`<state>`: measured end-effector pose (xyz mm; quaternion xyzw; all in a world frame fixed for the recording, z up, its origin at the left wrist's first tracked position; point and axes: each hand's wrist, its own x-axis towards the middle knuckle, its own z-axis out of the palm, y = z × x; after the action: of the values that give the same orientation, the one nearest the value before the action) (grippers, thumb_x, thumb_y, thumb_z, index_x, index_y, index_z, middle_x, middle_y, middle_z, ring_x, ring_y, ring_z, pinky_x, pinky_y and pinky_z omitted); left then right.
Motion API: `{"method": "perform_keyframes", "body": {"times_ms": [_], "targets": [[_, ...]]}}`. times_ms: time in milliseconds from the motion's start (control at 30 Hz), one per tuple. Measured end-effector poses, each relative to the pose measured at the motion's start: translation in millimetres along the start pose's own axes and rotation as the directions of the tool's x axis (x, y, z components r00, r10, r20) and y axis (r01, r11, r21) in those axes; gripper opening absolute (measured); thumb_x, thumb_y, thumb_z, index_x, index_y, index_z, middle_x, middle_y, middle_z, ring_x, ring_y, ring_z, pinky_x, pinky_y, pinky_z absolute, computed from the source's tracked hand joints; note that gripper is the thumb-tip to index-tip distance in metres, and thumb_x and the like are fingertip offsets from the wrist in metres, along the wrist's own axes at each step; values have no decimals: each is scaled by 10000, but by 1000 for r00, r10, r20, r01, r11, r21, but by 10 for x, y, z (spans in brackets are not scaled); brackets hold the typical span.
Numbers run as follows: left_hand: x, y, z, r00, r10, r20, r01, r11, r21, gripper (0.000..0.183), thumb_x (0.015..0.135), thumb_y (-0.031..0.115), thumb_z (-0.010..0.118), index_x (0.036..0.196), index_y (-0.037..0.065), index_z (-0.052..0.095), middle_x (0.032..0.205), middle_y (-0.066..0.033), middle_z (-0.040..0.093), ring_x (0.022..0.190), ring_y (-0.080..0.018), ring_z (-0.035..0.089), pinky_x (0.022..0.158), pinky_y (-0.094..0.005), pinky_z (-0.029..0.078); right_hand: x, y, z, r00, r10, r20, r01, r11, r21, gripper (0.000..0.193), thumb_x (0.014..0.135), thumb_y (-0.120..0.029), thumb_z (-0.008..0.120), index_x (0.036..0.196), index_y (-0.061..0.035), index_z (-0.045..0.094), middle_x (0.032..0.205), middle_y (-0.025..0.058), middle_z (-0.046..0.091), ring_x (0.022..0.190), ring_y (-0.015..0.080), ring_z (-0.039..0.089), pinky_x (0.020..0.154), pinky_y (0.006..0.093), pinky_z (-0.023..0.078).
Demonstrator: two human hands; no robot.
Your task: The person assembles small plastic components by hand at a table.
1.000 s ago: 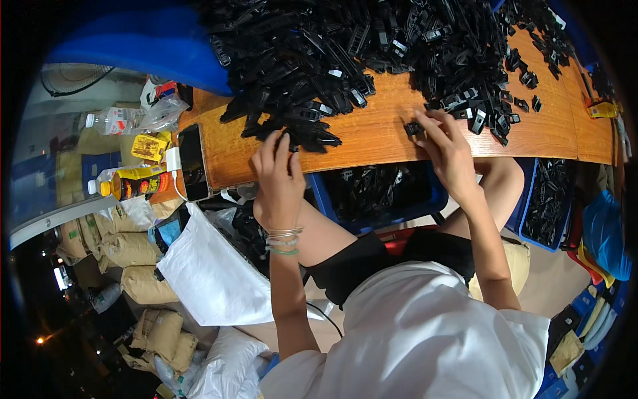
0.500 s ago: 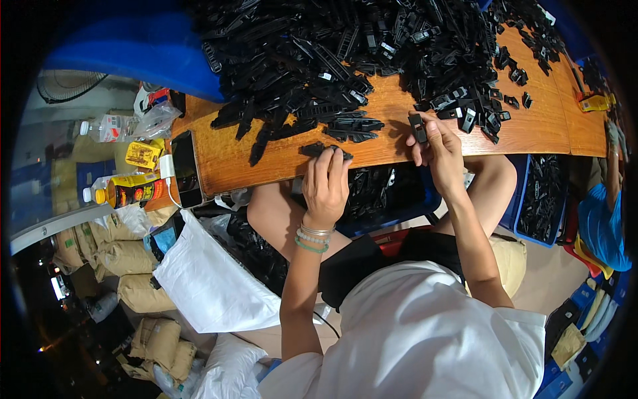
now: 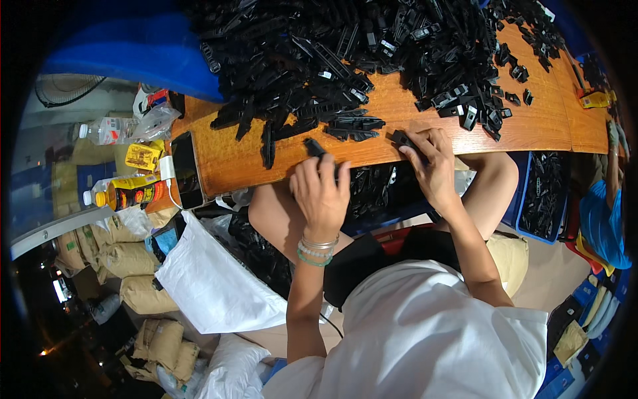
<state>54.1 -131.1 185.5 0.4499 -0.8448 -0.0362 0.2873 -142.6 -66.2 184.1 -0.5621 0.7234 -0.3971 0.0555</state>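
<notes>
At the table's front edge, my left hand (image 3: 320, 189) is open, its fingers spread. A small dark plastic part (image 3: 314, 147) lies just beyond these fingertips, its lower end hidden by them; I cannot tell whether they touch it. Farther right, my right hand (image 3: 433, 159) is closed on a black plastic clip (image 3: 401, 137), low over the table edge. Beyond both hands, long black plastic strips (image 3: 292, 73) are heaped on the wooden table (image 3: 229, 156). Smaller black clips (image 3: 469, 116) lie piled to their right.
A phone (image 3: 187, 169) with a white cable and bottles (image 3: 136, 191) sit at the left. A blue bin (image 3: 541, 199) of black parts stands low on the right, and a white sack (image 3: 219, 279) lower left. Another person in blue (image 3: 605, 216) is at the far right.
My left fingers have spread and drawn back slightly; the part near them has turned. My right hand has turned and lowered its clip toward the table. One long strip at left has shifted.
</notes>
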Motion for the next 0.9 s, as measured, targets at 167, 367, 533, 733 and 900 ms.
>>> {"method": "perform_keyframes", "body": {"times_ms": [167, 367, 533, 733, 900], "targets": [[-182, -159, 21, 960, -89, -264, 32, 976, -215, 211, 826, -16, 656, 1024, 6, 587, 983, -145, 621, 936, -339, 581, 830, -438, 445, -36, 130, -78, 994, 96, -50, -99, 994, -50, 284, 765, -83, 733, 1024, 20, 680, 846, 116, 576, 812, 280, 524, 730, 366, 422], [66, -9, 197, 999, 30, 11, -17, 785, -620, 286, 811, -54, 654, 1076, 11, 568, 997, -167, 609, 925, -339, 599, 809, -408, 484, 32, 78, -160, 982, 71, 173, -125, 938, 324, 266, 795, -67, 707, 1036, 42, 676, 877, 118, 599, 853, 261, 553, 759, 342, 446], [212, -20, 222, 981, 190, 36, -127, 770, -625, 295, 810, -67, 640, 1080, 6, 548, 967, -168, 608, 898, -347, 605, 781, -414, 493, 139, 116, -138, 950, -119, 290, 16, 943, 334, 311, 756, -81, 723, 1049, 17, 689, 838, 95, 566, 825, 258, 524, 750, 354, 431], [248, 18, 232, 955, 296, 16, -227, 765, -602, 280, 811, -67, 653, 1061, 7, 551, 973, -148, 649, 892, -325, 633, 768, -394, 524, 216, 11, -63, 934, -226, 276, 142, 945, 293, 276, 735, -78, 731, 996, 9, 705, 892, 92, 574, 841, 270, 535, 762, 377, 434], [227, -25, 102, 970, 239, 42, -158, 753, -639, 309, 739, 25, 760, 1000, 10, 596, 986, -146, 623, 893, -324, 598, 761, -402, 497, -12, 14, -114, 907, -260, 330, 127, 918, 376, 283, 726, 55, 660, 1003, 12, 690, 984, 143, 587, 909, 332, 591, 774, 377, 485]]}}
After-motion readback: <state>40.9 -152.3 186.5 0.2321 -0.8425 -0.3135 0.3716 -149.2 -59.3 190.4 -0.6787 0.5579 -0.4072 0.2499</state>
